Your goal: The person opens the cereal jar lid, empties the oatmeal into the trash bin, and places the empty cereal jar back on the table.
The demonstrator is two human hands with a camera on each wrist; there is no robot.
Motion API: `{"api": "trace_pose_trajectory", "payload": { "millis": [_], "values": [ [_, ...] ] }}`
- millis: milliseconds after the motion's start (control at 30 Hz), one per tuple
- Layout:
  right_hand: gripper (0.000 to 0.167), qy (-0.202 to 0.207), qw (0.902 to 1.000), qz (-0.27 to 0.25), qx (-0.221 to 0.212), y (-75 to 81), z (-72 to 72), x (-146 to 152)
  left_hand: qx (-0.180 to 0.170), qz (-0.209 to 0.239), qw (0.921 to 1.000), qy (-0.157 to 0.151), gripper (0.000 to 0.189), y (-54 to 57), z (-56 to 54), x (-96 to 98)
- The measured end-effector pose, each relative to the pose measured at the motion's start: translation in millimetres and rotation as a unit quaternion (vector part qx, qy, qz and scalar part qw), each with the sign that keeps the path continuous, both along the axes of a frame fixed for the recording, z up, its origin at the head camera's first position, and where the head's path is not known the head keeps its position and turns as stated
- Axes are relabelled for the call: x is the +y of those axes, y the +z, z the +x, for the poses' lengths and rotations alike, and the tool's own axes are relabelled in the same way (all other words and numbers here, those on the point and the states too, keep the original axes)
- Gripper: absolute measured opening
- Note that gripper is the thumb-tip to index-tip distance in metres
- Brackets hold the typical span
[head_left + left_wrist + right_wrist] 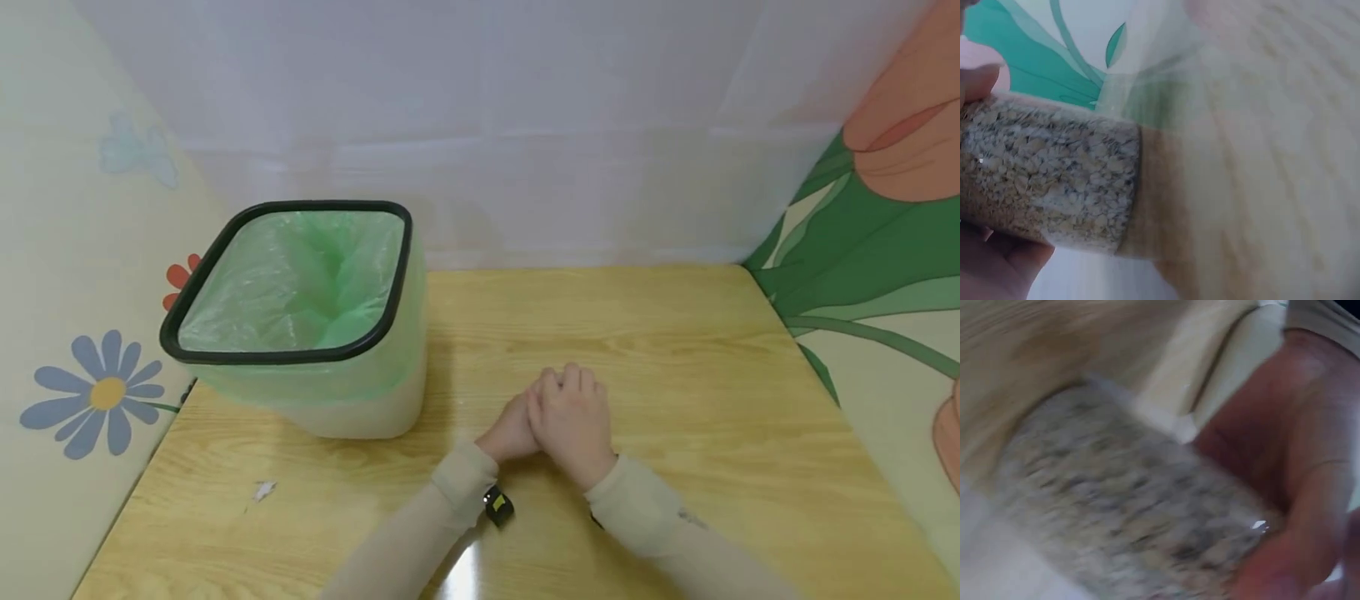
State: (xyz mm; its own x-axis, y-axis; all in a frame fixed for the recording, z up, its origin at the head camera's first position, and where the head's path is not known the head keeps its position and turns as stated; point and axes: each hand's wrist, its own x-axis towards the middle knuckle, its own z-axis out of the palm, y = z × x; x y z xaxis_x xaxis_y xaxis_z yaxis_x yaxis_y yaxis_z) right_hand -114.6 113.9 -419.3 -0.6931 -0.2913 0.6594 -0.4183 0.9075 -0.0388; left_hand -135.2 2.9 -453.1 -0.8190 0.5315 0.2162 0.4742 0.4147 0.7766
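Note:
A clear cylindrical jar of oat flakes (1054, 175) is gripped between both hands. Over the table, the left hand (516, 429) meets the right hand (577, 425), which lies over it and hides the jar from the head view. In the left wrist view, fingers hold the jar's far end at the left edge. The right wrist view is blurred; there the right hand (1310, 475) has its thumb and fingers around one end of the jar. The jar's top end and any lid are covered by the hands.
A bin (352, 417) with a black rim and green plastic liner stands on the left of the wooden table (675, 333). White fabric hangs behind, with flower-printed cloth at both sides. A small white worn patch (264, 490) marks the table's left front.

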Motion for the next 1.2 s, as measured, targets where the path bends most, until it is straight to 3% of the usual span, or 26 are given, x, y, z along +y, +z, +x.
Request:
{"api": "trace_pose_trajectory", "payload": {
  "millis": [267,800,967,1200],
  "values": [
    [0.021,0.065,0.9970,-0.035,0.022,-4.3,-3.8,7.2,-0.024,-0.002,0.9997,-0.009,0.053,0.9,-1.9,-2.8],
    [0.026,0.178,0.9825,-0.044,0.033,-4.8,-11.2,17.7,0.017,-0.001,0.9994,-0.031,0.047,-1.2,-6.1,-5.2],
    [0.032,0.240,0.9696,-0.025,0.039,-4.9,-17.3,24.0,0.008,0.010,0.9985,-0.053,0.053,-0.8,-8.5,-7.5],
    [0.041,0.341,0.9397,0.002,0.032,-4.6,-28.5,34.7,-0.026,0.002,0.9964,-0.080,0.059,-0.1,-12.3,-11.1]
  ]
}}
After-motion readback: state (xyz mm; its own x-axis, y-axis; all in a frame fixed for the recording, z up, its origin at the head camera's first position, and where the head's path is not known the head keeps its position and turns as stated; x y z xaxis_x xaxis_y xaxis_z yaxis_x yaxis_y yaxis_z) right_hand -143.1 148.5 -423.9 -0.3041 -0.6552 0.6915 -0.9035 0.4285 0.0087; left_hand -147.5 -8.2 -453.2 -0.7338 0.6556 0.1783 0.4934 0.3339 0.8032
